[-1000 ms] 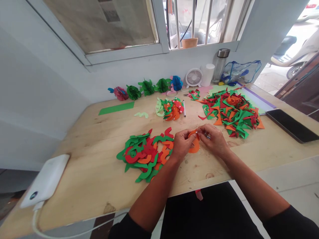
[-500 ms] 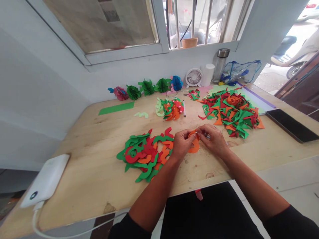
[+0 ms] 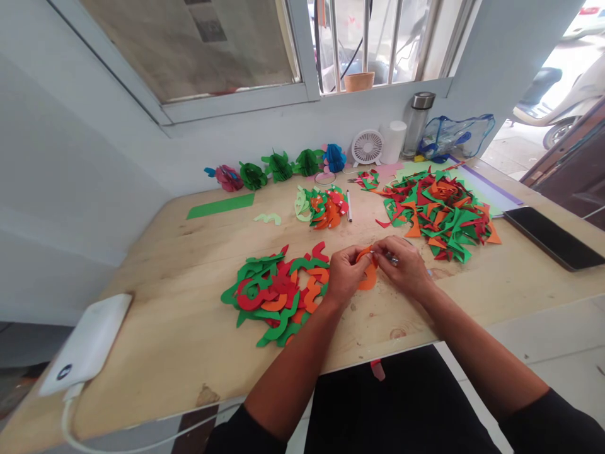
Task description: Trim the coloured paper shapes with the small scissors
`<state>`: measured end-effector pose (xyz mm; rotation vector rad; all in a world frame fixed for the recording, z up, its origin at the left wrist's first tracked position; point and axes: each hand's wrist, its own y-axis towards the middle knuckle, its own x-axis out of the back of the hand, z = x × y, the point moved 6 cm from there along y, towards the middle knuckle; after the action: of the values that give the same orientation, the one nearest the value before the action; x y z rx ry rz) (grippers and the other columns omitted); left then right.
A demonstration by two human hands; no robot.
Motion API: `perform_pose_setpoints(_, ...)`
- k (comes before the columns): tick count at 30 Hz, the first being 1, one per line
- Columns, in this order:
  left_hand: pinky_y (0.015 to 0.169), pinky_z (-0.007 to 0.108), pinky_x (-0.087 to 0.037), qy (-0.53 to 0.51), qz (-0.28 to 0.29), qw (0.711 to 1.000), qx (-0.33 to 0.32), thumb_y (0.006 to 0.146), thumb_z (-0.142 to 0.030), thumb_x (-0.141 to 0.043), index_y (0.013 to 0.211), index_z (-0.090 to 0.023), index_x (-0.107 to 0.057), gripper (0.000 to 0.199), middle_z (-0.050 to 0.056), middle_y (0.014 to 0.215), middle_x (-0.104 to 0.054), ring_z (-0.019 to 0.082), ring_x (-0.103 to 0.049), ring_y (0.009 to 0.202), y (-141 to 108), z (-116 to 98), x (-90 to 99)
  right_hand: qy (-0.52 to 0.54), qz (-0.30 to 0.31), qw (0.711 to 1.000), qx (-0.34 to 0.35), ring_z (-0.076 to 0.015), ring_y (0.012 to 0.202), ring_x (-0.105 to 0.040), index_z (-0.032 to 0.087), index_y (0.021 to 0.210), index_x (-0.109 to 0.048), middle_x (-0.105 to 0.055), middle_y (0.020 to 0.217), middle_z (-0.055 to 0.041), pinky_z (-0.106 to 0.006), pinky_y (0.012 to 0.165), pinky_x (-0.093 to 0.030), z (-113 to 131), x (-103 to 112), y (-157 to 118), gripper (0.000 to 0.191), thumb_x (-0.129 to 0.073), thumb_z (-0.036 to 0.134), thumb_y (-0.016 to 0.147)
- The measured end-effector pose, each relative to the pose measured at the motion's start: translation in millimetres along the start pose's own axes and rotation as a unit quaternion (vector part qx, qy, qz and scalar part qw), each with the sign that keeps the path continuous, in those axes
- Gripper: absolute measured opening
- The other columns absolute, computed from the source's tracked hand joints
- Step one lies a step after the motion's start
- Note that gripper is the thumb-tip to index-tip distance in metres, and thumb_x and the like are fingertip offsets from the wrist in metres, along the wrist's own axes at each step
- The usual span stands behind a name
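In the head view, the left hand [image 3: 347, 272] is closed and grips a curved piece of orange paper [image 3: 367, 280] between thumb and fingers, above the front part of the pale wooden desk [image 3: 174, 328]. The right hand [image 3: 401, 263] has its fingers bent closed at the upper edge of this piece, and it holds a small silvery object [image 3: 392, 258], which is too hidden to be named. A tiny white bit [image 3: 372, 252] shows at its fingertips.

Just beside the left hand lies a loose pile of wavy red, green and orange paper cut-outs [image 3: 269, 293]. Beyond the hands is a smaller heap of light green, green and orange paper pieces [image 3: 326, 209], with a slim white pen [image 3: 349, 207] near it. To the right spreads a large pile of pointed coloured paper scraps [image 3: 447, 214], and near this lies a black smartphone [image 3: 553, 238].
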<state>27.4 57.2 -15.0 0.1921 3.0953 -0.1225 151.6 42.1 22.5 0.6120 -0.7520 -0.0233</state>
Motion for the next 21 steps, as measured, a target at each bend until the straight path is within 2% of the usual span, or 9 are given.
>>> perform_pose_setpoints(10, 0.044, 0.016, -0.036, -0.005, -0.032, 0.999, -0.001, 0.068, -0.029, -0.061, 0.067, -0.014, -0.066, 0.016, -0.002, 0.057, -0.057, 0.007, -0.047, 0.050, 0.3, 2.6, 1.0, 0.006, 0.006, 1.000, -0.004, -0.0157, 0.068, -0.055, 0.022, 0.079, -0.055, -0.060, 0.071, -0.0017, -0.027, 0.063, -0.041, 1.5, 0.0, 0.1, 0.007, -0.051, 0.017, 0.080)
perform_pose_setpoints(16, 0.056, 0.019, -0.042, -0.036, -0.037, 0.998, -0.026, 0.068, -0.029, -0.064, 0.065, -0.014, -0.066, 0.016, 0.000, 0.062, -0.062, 0.010, -0.053, 0.058, 2.1, 0.5, 1.9, 0.025, -0.008, 0.999, -0.034, -0.0158, 0.067, -0.054, 0.021, 0.087, -0.057, -0.061, 0.073, -0.0024, -0.028, 0.063, -0.043, -3.7, 1.8, -0.7, 0.011, -0.049, 0.018, 0.081)
perform_pose_setpoints(21, 0.046, 0.017, -0.035, -0.039, -0.037, 0.999, -0.005, 0.068, -0.034, -0.066, 0.068, -0.014, -0.066, 0.021, -0.002, 0.058, -0.058, 0.008, -0.047, 0.051, 0.2, 1.1, 1.9, 0.027, -0.009, 0.999, -0.046, -0.0151, 0.067, -0.054, 0.020, 0.082, -0.057, -0.060, 0.071, -0.0021, -0.026, 0.062, -0.041, -5.3, 1.3, -0.9, 0.008, -0.050, 0.018, 0.080)
